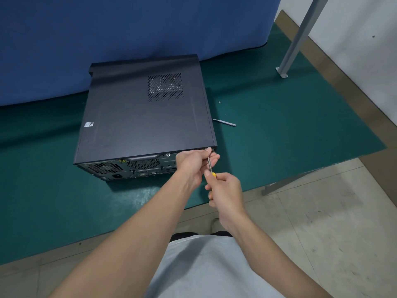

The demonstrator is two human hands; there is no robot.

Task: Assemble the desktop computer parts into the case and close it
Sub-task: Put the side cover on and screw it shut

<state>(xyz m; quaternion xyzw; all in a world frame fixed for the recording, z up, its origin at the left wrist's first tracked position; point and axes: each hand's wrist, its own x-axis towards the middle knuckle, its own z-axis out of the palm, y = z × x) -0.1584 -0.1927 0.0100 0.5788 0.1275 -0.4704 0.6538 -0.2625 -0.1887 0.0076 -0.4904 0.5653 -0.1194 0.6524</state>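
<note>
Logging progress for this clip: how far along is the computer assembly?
Done: the side panel sits on the case, hiding the interior. In hand: the right hand grips a yellow-handled screwdriver, the left hand steadying its shaft at the panel's rear right corner. Left: possibly more screws; a small loose screw, it seems, lies on the green mat.

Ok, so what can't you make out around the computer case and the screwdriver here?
Head view only:
- Tip of the screwdriver, and any screw: hidden by the left hand at the rear corner of the computer case.
- Its handle: mostly wrapped by the right hand; only some yellow shows.
- Case interior: covered by the closed panel; the vent grille shows little.
- The metal rod on the mat: one end behind the case.
- The speck beyond it: too small to identify.
</note>
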